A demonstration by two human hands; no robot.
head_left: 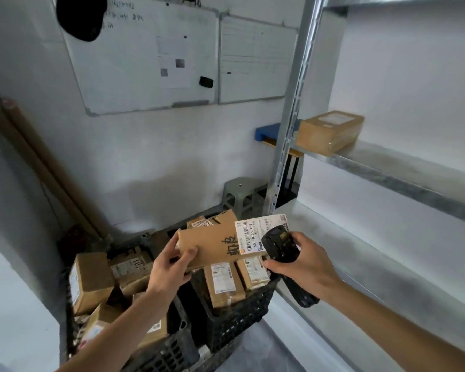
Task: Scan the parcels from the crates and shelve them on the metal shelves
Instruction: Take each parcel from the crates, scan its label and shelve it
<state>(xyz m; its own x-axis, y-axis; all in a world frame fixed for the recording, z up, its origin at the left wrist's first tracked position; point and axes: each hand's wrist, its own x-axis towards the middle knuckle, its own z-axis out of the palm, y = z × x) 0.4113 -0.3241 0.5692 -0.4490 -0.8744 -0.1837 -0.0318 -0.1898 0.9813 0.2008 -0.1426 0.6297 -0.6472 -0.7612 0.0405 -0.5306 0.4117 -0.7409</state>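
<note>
Above the black crates point(236, 318), your left hand point(169, 269) grips the flat cardboard parcel point(212, 244) by its near-left end, thumb curled over the top face. Its long axis runs from 8 o'clock up toward 2 o'clock, and the white shipping label point(255, 234) sits at the far-right end. Your right hand point(304, 264) is wrapped round the black handheld scanner point(279, 244), whose head nearly touches that label. I judge the scan is next; the metal shelves point(387, 167) lie at 2 o'clock.
</note>
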